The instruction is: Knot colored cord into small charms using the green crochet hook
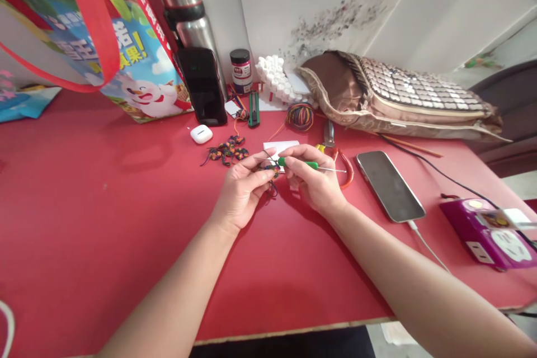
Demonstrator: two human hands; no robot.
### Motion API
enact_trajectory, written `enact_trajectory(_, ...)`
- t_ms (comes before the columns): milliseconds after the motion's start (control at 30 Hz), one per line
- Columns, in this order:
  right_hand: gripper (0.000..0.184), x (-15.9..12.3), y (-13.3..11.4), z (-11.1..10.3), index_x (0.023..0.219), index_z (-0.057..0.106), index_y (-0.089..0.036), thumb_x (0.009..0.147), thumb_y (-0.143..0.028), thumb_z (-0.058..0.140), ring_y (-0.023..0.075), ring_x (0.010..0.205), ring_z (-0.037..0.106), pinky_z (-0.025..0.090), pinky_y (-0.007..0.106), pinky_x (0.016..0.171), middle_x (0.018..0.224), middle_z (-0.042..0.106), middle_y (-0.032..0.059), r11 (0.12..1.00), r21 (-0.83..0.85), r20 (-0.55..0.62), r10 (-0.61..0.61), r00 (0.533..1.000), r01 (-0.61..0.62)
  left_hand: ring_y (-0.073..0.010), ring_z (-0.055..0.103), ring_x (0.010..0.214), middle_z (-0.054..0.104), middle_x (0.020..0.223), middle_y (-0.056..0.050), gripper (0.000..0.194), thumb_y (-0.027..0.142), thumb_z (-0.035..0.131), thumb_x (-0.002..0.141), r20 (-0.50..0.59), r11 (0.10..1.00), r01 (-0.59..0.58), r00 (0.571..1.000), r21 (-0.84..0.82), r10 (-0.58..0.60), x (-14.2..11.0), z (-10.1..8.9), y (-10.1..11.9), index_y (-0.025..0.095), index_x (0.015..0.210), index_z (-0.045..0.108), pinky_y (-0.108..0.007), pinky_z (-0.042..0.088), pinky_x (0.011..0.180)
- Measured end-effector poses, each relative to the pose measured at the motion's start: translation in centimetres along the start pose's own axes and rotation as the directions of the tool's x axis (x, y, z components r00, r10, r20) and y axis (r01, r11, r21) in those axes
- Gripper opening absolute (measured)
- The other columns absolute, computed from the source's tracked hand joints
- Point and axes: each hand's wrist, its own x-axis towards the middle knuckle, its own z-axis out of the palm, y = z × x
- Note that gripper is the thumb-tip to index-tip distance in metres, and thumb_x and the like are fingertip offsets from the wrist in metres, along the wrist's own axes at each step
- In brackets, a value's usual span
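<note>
My left hand (243, 190) pinches a small multicoloured crocheted piece (274, 170) between thumb and fingers, with dark loose strands hanging below it. In my right hand (316, 182) is a crochet hook (311, 165) with a green handle, held like a pen. The hook's left end meets the piece at my left fingertips, where a dark strand loops up; exactly how it passes through is too small to tell. Several similar crocheted pieces (229, 151) lie in a cluster beyond my left hand. A ball of multicoloured cord (300, 116) sits farther back.
Behind my hands are a white card (289, 146), red-handled pliers (347, 170) and a green cutter (254, 109). A black phone (203, 86) leans on a steel flask (197, 28). Rightward lie another phone (390, 184) on a cable and a purple power socket (489, 232).
</note>
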Motion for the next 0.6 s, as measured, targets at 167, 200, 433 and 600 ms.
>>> enact_trajectory(167,0.016,-0.21,-0.05,0.01,0.089,0.084,-0.022,0.084,-0.036,0.09,0.0085,0.045,0.053,0.041,0.024,0.045,0.06,0.069,-0.0035,1.0,0.004,0.01,-0.008,1.0,0.008,-0.0124,0.069,0.079,0.074,0.084,-0.002,0.039,0.012,0.096,0.063,-0.055,0.997,-0.077,0.995,0.019,0.078,0.31,-0.12,-0.27,0.017,0.101,0.09,-0.022,0.056,0.071)
enact_trajectory(200,0.016,-0.24,-0.08,0.04,0.089,0.084,-0.022,0.084,-0.036,0.09,0.0088,0.045,0.054,0.042,0.025,0.046,0.061,0.07,-0.0033,1.0,0.001,0.004,-0.01,1.0,0.01,-0.0124,0.068,0.078,0.073,0.084,-0.002,0.04,0.012,0.096,0.062,-0.076,0.996,-0.089,0.993,0.022,0.09,0.39,-0.14,-0.28,0.017,0.101,0.09,-0.022,0.057,0.07)
enact_trajectory(433,0.015,-0.22,-0.34,0.25,0.088,0.081,-0.021,0.088,-0.036,0.085,0.0088,0.042,0.055,0.043,0.025,0.046,0.06,0.07,-0.0025,0.998,-0.057,-0.069,-0.03,0.997,0.026,-0.0088,0.063,0.068,0.067,0.08,0.001,0.043,0.012,0.096,0.059,-0.139,0.996,-0.084,0.987,0.018,0.086,0.85,-0.33,0.11,0.016,0.102,0.09,-0.02,0.053,0.06)
enact_trajectory(600,0.015,-0.26,-0.31,0.03,0.092,0.077,-0.02,0.092,-0.034,0.082,0.0087,0.045,0.057,0.046,0.025,0.048,0.063,0.07,-0.0034,0.975,-0.196,-0.084,-0.123,0.989,0.105,-0.0067,0.062,0.068,0.07,0.08,0.001,0.047,0.01,0.097,0.054,-0.189,0.991,-0.122,0.973,0.05,0.13,0.98,-0.23,-0.1,0.016,0.1,0.09,-0.016,0.052,0.06)
